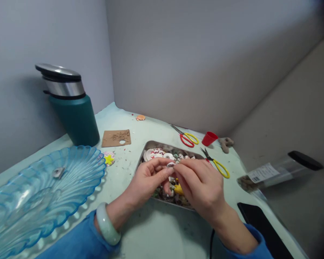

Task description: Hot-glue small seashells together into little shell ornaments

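Observation:
My left hand point(152, 174) and my right hand point(201, 183) meet over a metal tray point(151, 144). Between the fingertips of both is a small white piece with a dark patch point(171, 164); its exact kind is too small to make out. Several small painted pieces fill the tray below, among them white and red ones point(156, 153) and a yellow one point(178, 189). My hands hide much of the tray's contents. A pale green bangle point(106, 223) circles my left wrist.
On the left are a scalloped blue plate point(81, 158), a teal bottle point(75, 115) and a brown board point(110, 138). Two pairs of scissors point(187, 138), a red cup point(209, 138), a clear canister point(275, 172) and a black phone-like slab point(261, 226) lie rightward. Walls rise behind.

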Available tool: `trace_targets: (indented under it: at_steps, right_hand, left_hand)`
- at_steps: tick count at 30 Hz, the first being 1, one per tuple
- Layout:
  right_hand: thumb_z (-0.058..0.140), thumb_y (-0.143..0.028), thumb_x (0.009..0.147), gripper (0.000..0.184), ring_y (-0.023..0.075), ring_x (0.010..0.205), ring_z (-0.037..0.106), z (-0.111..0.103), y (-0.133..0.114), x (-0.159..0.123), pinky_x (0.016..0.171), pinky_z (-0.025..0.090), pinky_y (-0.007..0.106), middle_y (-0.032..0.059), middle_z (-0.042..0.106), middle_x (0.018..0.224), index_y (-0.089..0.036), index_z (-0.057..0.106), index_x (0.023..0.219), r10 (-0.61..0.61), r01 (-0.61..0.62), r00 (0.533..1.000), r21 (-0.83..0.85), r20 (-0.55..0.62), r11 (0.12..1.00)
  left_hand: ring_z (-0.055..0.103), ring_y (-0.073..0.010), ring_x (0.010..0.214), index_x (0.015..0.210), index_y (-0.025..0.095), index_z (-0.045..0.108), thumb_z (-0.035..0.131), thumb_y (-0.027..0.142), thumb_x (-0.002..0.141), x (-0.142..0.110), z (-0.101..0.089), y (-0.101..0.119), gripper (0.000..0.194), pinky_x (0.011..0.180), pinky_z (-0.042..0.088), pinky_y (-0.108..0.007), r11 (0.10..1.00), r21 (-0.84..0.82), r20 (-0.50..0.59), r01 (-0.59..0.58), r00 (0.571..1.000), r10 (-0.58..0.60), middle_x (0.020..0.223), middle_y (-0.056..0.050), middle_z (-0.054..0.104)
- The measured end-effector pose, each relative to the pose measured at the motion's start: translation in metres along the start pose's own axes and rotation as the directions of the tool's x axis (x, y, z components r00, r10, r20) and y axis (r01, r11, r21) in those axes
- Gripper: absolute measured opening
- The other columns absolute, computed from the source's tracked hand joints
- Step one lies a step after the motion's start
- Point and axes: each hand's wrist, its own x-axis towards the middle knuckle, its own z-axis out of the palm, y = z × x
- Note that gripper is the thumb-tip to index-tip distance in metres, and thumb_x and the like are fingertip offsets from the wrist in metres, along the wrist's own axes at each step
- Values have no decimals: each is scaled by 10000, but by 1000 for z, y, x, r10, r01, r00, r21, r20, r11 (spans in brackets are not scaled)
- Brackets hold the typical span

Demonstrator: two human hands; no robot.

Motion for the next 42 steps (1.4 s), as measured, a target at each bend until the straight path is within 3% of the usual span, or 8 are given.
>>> trace_targets:
  at_steps: [11, 15, 21, 32, 42]
  right_hand:
    - [573, -86, 845, 91, 186, 738, 572, 0, 0, 1, 649, 423, 319, 74, 659, 850, -156, 612, 888, 30, -30, 1000, 20, 8, 999]
    - [608, -121, 838, 163, 191, 823, 603, 0, 1, 0, 700, 469, 318, 79, 633, 949, -170, 601, 993, 130, -129, 992, 103, 1, 986]
    - [592, -145, 857, 260, 163, 868, 613, -4, -2, 2, 744, 498, 296, 75, 565, 1065, -197, 562, 1110, 266, -282, 959, 253, 95, 925]
    - [576, -110, 850, 153, 172, 854, 582, -2, -3, 1, 749, 481, 320, 63, 598, 974, -184, 569, 985, 273, -292, 956, 282, 105, 914]
    - [594, -103, 837, 109, 178, 819, 603, -2, -1, 0, 715, 483, 315, 66, 640, 922, -178, 599, 915, 196, -202, 979, 205, 46, 958]
  left_hand:
    - [555, -96, 454, 1001, 139, 582, 645, 338, 805, -1, -1, 0, 287, 517, 446, -215, 1000, 18, 11, -4, 1000, 4, 525, 39, 584]
    - [544, -97, 449, 1016, 136, 588, 625, 322, 823, 0, -2, -1, 271, 522, 439, -214, 1000, -3, 6, -24, 1000, 24, 484, 40, 569]
    - [547, -89, 480, 1063, 164, 638, 621, 293, 828, 1, -5, -3, 268, 557, 432, -209, 998, -20, -19, -61, 998, 60, 509, 31, 583]
    - [548, -79, 509, 1075, 207, 669, 645, 264, 817, 0, -6, -6, 266, 583, 447, -207, 996, -22, -20, -87, 996, 86, 556, 28, 603]
    - [549, -83, 516, 1018, 183, 668, 657, 282, 800, 0, -4, -4, 240, 579, 470, -239, 996, -22, -29, -82, 996, 82, 673, 14, 616]
